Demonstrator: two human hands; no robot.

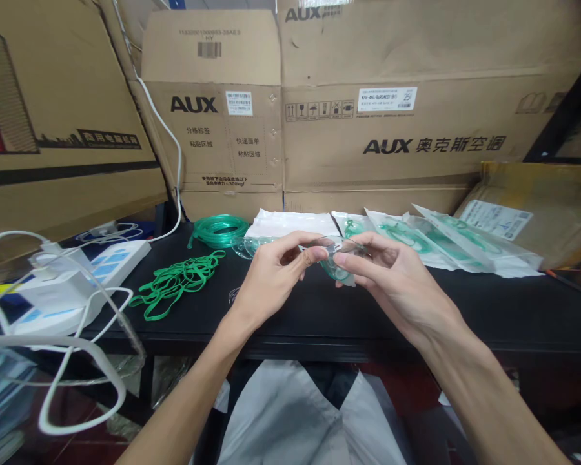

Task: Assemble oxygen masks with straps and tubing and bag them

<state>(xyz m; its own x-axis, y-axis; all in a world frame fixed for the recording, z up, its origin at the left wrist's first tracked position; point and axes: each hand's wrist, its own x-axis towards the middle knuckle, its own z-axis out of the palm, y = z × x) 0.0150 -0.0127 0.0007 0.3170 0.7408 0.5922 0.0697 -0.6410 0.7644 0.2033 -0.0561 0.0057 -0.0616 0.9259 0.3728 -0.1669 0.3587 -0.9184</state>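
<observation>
Above the black table (489,310), both my hands grip a clear plastic mask with a green part (336,258). My left hand (275,271) pinches its left rim with thumb and fingers. Pinching the right side is my right hand (392,274), fingers curled round the mask. Much of the mask is hidden behind my fingers. A coil of green tubing (219,229) lies on the table behind my left hand. A loose heap of green elastic bands (177,281) sits to the left of it.
Several sealed bags of green masks (440,242) and a white bag (290,224) lie at the table's back. A white power strip (72,281) with white cables sits at the left. Large cardboard boxes (368,97) stand behind. A yellow padded envelope (537,213) leans at the right.
</observation>
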